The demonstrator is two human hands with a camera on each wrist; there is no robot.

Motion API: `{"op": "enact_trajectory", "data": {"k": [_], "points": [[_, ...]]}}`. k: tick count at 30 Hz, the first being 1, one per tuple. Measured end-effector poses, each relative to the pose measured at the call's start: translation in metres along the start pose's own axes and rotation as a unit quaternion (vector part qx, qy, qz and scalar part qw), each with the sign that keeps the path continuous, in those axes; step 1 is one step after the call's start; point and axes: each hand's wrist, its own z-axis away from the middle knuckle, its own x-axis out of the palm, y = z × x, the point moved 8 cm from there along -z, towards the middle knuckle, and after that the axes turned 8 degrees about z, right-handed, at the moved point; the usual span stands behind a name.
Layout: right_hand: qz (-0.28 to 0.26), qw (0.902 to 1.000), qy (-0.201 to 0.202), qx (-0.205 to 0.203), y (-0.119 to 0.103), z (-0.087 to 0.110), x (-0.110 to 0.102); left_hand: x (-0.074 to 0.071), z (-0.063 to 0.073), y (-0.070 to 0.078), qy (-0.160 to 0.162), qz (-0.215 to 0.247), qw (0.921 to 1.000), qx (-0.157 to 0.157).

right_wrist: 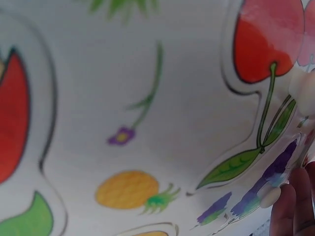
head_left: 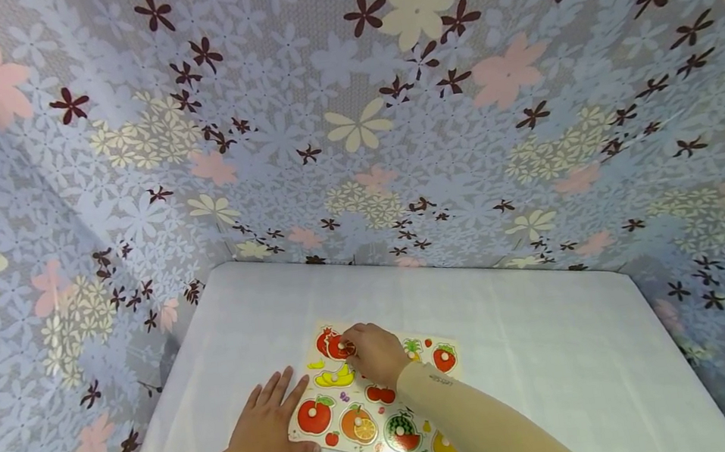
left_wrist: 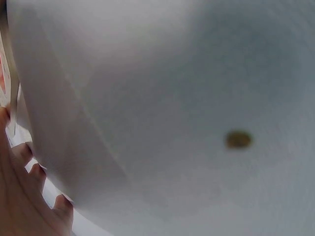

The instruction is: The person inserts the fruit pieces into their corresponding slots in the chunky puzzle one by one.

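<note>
A fruit peg puzzle board [head_left: 356,387] lies on the white-covered table. At its far left corner my right hand [head_left: 379,352] pinches the red pomegranate puzzle piece [head_left: 337,347], which looks slightly offset over a matching red picture. In the right wrist view, fingers [right_wrist: 290,204] show at the right edge, beyond the cherry piece [right_wrist: 268,39]; the pinched piece cannot be made out there. My left hand [head_left: 268,425] rests spread on the table at the board's left side, its thumb by the near left corner. Bananas [head_left: 336,376], apple [head_left: 314,417] and orange [head_left: 358,425] lie nearby on the board.
Watermelon [head_left: 401,432], strawberry [head_left: 444,356] and yellow pear-like [head_left: 443,446] pieces lie on the board's right part, partly behind my right forearm. White cloth covers the table [head_left: 542,340]. Flowered fabric [head_left: 362,172] hangs at the back and sides.
</note>
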Motion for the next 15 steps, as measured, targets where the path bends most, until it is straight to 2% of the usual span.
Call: {"op": "enact_trajectory", "data": {"k": [4,10,15], "points": [[0.003,1.0000,0.008,0.001,-0.0008,-0.0028,0.0018,0.0029,-0.0004,-0.0019,-0.003,0.000,1.0000,0.001],[-0.003,0.9999,0.010,0.011,-0.0033,-0.0077,0.0030,0.0000,0.0008,-0.0002,0.006,0.005,0.9999,0.011],[-0.013,0.9997,0.001,0.019,-0.0039,-0.0097,0.0041,0.0012,0.0009,-0.0010,0.000,-0.003,1.0000,0.003]]}}
